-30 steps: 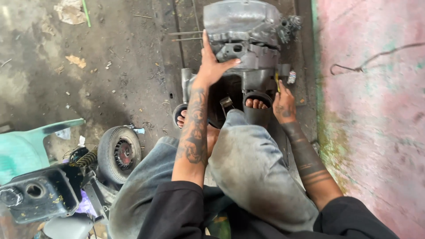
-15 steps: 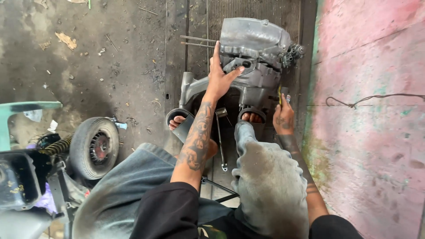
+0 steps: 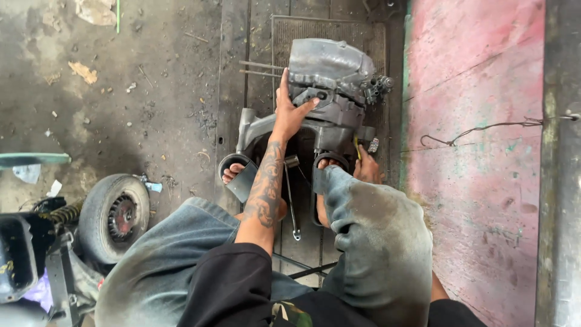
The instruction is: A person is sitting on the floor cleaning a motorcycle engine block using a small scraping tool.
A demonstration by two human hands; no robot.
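Observation:
A grey metal engine casing (image 3: 330, 91) sits on a dark floor grate between my feet. My left hand (image 3: 289, 112) lies flat on the casing's near left side, fingers spread, thumb pointing right. My right hand (image 3: 367, 168) is at the casing's lower right corner, closed around a small yellow-handled tool (image 3: 357, 147); my right knee hides most of that arm. A long metal wrench (image 3: 290, 197) lies on the floor between my sandalled feet.
A small wheel with a tyre (image 3: 114, 217) and dark scooter parts (image 3: 27, 254) stand at the lower left. A pink-stained wall (image 3: 478, 151) rises at the right, with a bent wire hook (image 3: 478, 130) on it. Debris litters the concrete floor (image 3: 121, 91).
My view has shifted, so the casing sits lower in frame. My left hand stays pressed on the casing and my right hand stays at its lower right corner.

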